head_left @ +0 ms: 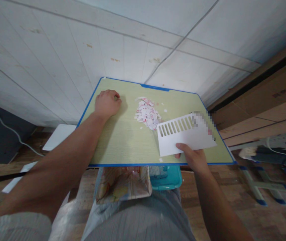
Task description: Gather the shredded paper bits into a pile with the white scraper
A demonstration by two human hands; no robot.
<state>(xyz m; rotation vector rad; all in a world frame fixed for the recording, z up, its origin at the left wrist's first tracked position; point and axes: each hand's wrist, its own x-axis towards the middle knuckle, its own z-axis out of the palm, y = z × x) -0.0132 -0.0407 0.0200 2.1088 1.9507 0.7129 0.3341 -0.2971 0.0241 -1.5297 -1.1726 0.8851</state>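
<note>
My right hand (193, 158) grips a white slotted card (175, 142) by its near edge, thumb on top. A row of long cut-outs runs along the card's far side, and its right part is blurred out. Beside the card's left end lies a loose pile of small white paper pieces (146, 113), some with pink or red marks. My left hand (108, 103) rests on the table left of the pile and apart from it. Its fingers are curled in, with nothing visible in them.
The yellow-green table (123, 144) has a blue rim and stands against a white panelled wall (133, 57). Below its front edge are a patterned fabric-like bin (125, 192) and a teal plastic tub (174, 182). Cardboard boxes (263, 100) stand to the right.
</note>
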